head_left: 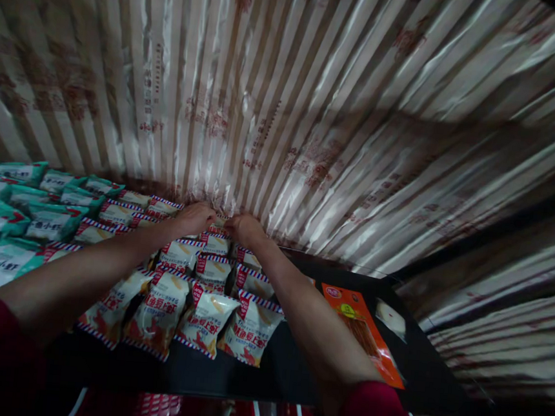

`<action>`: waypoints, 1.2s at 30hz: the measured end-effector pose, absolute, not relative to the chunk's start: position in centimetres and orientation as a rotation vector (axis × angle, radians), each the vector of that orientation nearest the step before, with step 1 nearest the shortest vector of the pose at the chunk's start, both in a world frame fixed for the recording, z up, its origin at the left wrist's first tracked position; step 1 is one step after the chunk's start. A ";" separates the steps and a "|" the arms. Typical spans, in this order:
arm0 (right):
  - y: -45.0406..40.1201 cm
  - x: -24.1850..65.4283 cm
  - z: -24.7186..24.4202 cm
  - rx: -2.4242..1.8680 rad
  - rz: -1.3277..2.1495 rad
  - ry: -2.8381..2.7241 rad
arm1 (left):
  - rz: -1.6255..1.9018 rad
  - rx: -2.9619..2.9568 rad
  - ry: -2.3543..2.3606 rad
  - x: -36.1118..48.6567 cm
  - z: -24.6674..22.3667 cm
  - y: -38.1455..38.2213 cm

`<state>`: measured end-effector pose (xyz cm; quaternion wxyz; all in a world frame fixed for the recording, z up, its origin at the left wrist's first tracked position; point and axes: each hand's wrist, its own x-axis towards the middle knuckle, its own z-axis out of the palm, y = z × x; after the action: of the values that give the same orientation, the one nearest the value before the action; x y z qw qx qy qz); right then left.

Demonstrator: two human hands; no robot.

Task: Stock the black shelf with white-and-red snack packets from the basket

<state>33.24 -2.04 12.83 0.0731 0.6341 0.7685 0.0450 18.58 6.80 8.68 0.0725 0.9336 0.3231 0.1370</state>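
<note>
Both my arms reach to the back of a black shelf. My left hand (197, 218) and my right hand (247, 229) are close together, fingers closed on either side of a small snack bag (219, 223) in the back row. My hands partly cover that bag. In front of them stand rows of white snack bags (156, 311) with red lettering and striped blue-and-red edges. The nearest row leans toward me, with another bag (252, 327) at its right end below my right forearm.
Teal snack bags (55, 221) fill the shelf's left side. An orange packet (363, 335) and a small white item (391, 318) lie on the black shelf (288, 358) at right. Shiny striped printed sheeting (267, 103) rises right behind. Red packages (143, 410) show below the front edge.
</note>
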 end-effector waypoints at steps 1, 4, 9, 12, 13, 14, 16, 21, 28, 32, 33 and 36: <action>-1.7 33.4 12.7 1.900 0.149 2.302 | 0.396 2.802 0.983 18.7 8.5 7.2; -0.6 33.8 12.2 1.889 0.153 2.275 | 0.300 2.794 1.041 19.0 8.2 8.4; 1.9 34.3 10.8 1.881 0.151 2.222 | 0.224 2.778 1.150 19.5 7.4 10.3; 3.0 34.2 10.3 1.867 0.129 2.182 | 0.178 2.769 1.147 19.8 6.8 11.1; 3.2 34.1 10.2 1.859 0.120 2.169 | 0.166 2.762 1.142 19.9 6.6 11.3; 3.4 34.0 10.1 1.848 0.106 2.155 | 0.156 2.755 1.136 19.9 6.5 11.5; 3.4 33.8 10.1 1.835 0.084 2.140 | 0.153 2.746 1.129 19.9 6.3 11.8; 2.7 33.8 10.8 1.871 0.067 2.170 | 0.259 2.804 1.016 19.5 7.0 11.2; 1.3 34.1 12.1 1.807 -0.162 2.269 | 0.062 2.819 0.668 19.8 8.6 9.0; 1.1 34.5 11.5 1.774 -0.219 2.325 | -0.041 2.740 0.657 20.0 8.9 8.0; 1.1 34.6 11.2 1.765 -0.232 2.341 | -0.073 2.732 0.659 20.0 9.0 7.8; 0.8 34.8 10.7 1.758 -0.235 2.349 | -0.136 2.760 0.668 19.8 9.4 7.3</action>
<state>34.84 0.84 10.73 0.0988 0.5942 0.7943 -0.0796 19.83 7.31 9.44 0.1487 0.9601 0.2322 -0.0473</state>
